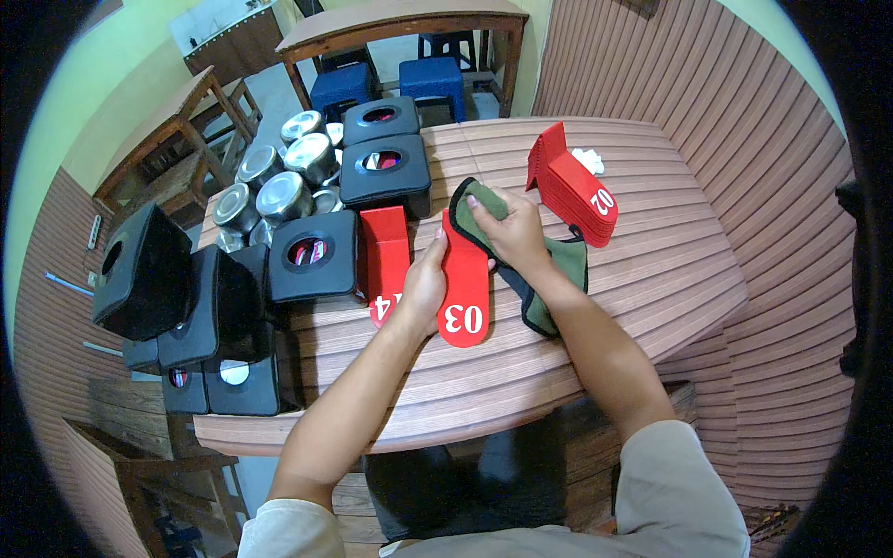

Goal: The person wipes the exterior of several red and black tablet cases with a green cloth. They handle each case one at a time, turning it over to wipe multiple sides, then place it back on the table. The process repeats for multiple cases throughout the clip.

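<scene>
My left hand [427, 286] holds a red number sign [464, 279] marked 03 by its left edge, above the wood-patterned table. In my right hand [515, 227] is a bunched part of a green cloth with black edging [568, 261], over the upper part of that sign; the rest of the cloth hangs down to the right. Left of my left hand lies another red sign [386, 240], its number partly hidden by my wrist. A stack of red signs [575, 185], the top one marked 02, stands farther right on the table.
Black tissue boxes [314, 261] and round metal tins with lids [282, 197] crowd the table's left side. More black boxes [223, 300] are piled at the left edge. A crumpled white tissue [589, 161] lies behind the sign stack. A ribbed wall [753, 174] borders the right side.
</scene>
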The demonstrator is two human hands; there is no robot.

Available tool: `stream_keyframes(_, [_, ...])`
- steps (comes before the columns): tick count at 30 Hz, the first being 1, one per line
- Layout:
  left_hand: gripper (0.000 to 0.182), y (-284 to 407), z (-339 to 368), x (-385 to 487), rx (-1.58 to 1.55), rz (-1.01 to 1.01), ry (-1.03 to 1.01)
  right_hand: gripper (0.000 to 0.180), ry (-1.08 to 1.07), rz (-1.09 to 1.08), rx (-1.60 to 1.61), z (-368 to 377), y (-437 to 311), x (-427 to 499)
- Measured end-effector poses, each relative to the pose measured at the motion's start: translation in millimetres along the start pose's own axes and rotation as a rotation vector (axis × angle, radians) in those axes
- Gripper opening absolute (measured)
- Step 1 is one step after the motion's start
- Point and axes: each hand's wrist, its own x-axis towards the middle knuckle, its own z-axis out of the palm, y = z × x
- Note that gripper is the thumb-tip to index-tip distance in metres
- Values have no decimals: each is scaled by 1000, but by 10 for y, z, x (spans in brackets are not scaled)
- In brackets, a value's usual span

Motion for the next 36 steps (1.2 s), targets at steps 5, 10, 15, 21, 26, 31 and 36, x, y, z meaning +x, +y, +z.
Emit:
stream_keyframes(5, [52, -2, -19, -2, 30, -56, -16, 26, 0, 96, 23, -76, -39, -5])
stream_keyframes(10, [53, -11, -30, -15, 15, -41, -23, 26, -7, 34, 14, -94, -51, -5])
stream_keyframes(15, [57, 31, -4, -77, 82, 72, -36, 23, -7, 193, 95, -92, -65, -1])
stream_keyframes(21, [56, 233, 41, -172, 174, 204, -3, 44, 14, 104, 17, -109, -61, 53])
stream_keyframes(26, [46, 341, -49, -137, 307, 412, 190, 41, -81, -50, -85, -104, -162, -19])
stream_keyframes(31, [39, 325, -208, -55, 331, 538, 226, 30, -289, 454, 621, 177, -310, -241])
stream_keyframes(36, [36, 340, -267, -35, 556, 585, 302, 13, -431, 406, 655, 244, -231, -249])
